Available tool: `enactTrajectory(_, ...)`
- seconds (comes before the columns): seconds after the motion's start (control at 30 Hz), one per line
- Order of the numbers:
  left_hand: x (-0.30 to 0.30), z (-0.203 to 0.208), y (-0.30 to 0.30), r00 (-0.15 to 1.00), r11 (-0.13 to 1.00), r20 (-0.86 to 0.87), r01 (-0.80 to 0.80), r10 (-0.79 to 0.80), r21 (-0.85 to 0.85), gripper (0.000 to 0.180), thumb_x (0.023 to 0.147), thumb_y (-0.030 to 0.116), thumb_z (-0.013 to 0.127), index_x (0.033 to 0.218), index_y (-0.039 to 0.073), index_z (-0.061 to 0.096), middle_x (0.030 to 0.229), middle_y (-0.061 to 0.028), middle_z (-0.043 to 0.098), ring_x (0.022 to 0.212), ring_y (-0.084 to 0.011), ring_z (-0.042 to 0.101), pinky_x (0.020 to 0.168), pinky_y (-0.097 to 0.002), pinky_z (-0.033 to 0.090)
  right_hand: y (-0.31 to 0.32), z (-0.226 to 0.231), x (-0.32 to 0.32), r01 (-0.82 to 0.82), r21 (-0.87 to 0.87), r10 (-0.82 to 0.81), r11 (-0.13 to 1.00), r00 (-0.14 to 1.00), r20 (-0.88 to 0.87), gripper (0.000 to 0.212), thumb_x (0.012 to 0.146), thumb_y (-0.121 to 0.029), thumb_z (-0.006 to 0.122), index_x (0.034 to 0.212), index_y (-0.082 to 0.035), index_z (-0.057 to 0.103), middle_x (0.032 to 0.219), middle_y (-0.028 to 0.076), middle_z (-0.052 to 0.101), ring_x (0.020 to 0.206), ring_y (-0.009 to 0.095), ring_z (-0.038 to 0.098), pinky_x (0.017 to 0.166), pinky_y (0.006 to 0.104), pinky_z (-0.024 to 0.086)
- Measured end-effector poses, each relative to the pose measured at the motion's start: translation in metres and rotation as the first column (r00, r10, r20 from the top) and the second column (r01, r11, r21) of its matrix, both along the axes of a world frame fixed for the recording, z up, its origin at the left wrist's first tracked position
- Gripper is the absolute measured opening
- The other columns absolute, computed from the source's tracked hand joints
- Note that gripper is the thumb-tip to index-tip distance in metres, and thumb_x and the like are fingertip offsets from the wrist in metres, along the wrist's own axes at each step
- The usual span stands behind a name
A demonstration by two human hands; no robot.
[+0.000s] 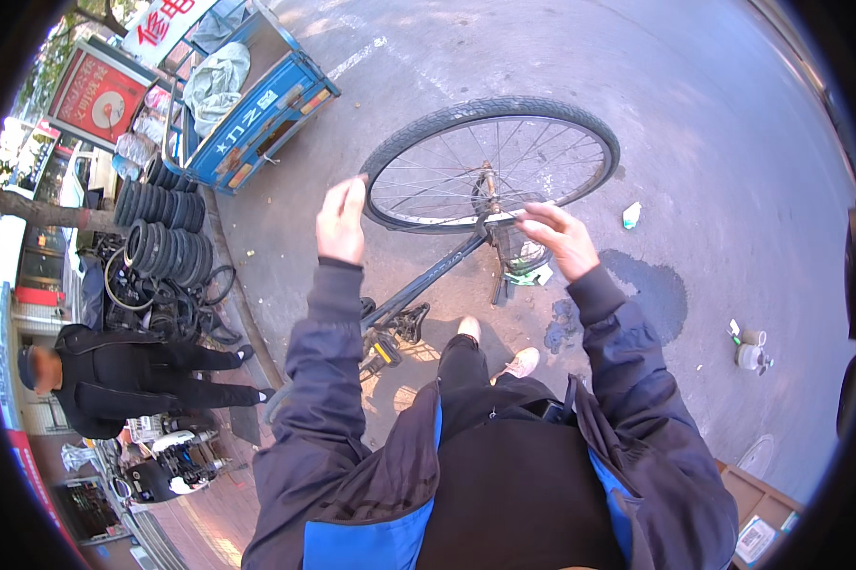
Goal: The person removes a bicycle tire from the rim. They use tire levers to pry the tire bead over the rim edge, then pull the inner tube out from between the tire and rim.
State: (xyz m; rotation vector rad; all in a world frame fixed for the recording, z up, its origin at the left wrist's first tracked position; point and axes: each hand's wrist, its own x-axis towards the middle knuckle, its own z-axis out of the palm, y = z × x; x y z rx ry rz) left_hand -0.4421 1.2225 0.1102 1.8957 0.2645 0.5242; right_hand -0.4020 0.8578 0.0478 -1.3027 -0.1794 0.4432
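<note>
A bicycle wheel (pixel 492 106) with a black tyre and thin spokes lies tilted in front of me, joined to a dark bicycle frame (pixel 428 277). At the wheel's left edge is my left hand (pixel 340 223), its fingers stretched forward and fingertips by the tyre; contact is unclear. My right hand (pixel 563 237) is held over the wheel's near right side, fingers apart, with nothing visible in it. A dark wire basket (pixel 518 249) sits partly hidden under the near rim. A pedal with a yellow part (pixel 384 353) shows nearer to me.
A blue cargo cart (pixel 257 128) stands at far left, beside stacked tyres (pixel 169 252). A person in black (pixel 129 370) stands at left near a parked scooter (pixel 167 465). A wet patch (pixel 651 294) and a small bottle (pixel 751 357) are on the ground at right.
</note>
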Motion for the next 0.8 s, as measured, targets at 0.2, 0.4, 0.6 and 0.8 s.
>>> enactTrajectory(0.2, 0.123, -0.005, 0.039, 0.930, 0.965, -0.261, 0.258, -0.260, -0.044, 0.054, 0.104, 0.048, 0.058, 0.119, -0.002, 0.072, 0.117, -0.0104, 0.073, 0.112, -0.0177, 0.064, 0.101, -0.0307, 0.046, 0.090, 0.032, 0.036, -0.010, 0.143, 0.013, 0.990, 1.000, -0.021, 0.057, 0.093, -0.013, 0.074, 0.142, 0.006, 0.052, 0.134, 0.016, 0.065, 0.123, 0.020, 0.061, 0.105, 0.0335, 0.047)
enactTrajectory(0.4, 0.174, 0.004, 0.024, 0.495, 0.708, -0.524, 0.605, -0.693, -0.364, 0.060, 0.102, 0.058, 0.054, 0.105, 0.001, 0.076, 0.095, -0.0117, 0.075, 0.080, -0.0184, 0.067, 0.080, -0.0329, 0.053, 0.155, 0.043, 0.055, 0.125, 0.262, -0.073, 0.957, 0.977, -0.198, 0.058, 0.098, -0.014, 0.068, 0.146, 0.008, 0.044, 0.140, 0.020, 0.059, 0.130, 0.029, 0.058, 0.110, 0.0390, 0.045)
enactTrajectory(0.6, 0.182, 0.010, 0.003, 0.461, 0.647, -0.482, 0.676, -0.745, -0.353, 0.050, 0.103, 0.047, 0.060, 0.113, 0.001, 0.075, 0.104, -0.0057, 0.075, 0.087, -0.0126, 0.065, 0.083, -0.0300, 0.053, 0.182, 0.065, 0.052, 0.268, 0.310, -0.170, 0.912, 0.936, -0.309, 0.036, 0.098, -0.016, 0.067, 0.123, 0.004, 0.053, 0.121, 0.015, 0.063, 0.118, 0.026, 0.064, 0.104, 0.0390, 0.050)
enactTrajectory(0.8, 0.184, 0.002, 0.002, 0.379, 0.594, -0.468, 0.628, -0.798, -0.503, 0.057, 0.097, 0.050, 0.069, 0.113, -0.005, 0.073, 0.102, -0.0065, 0.073, 0.091, -0.0118, 0.064, 0.085, -0.0284, 0.051, 0.190, 0.064, 0.048, 0.373, 0.284, -0.285, 0.883, 0.908, -0.306, 0.027, 0.097, -0.014, 0.068, 0.113, 0.001, 0.052, 0.113, 0.014, 0.063, 0.111, 0.026, 0.066, 0.103, 0.0415, 0.051)
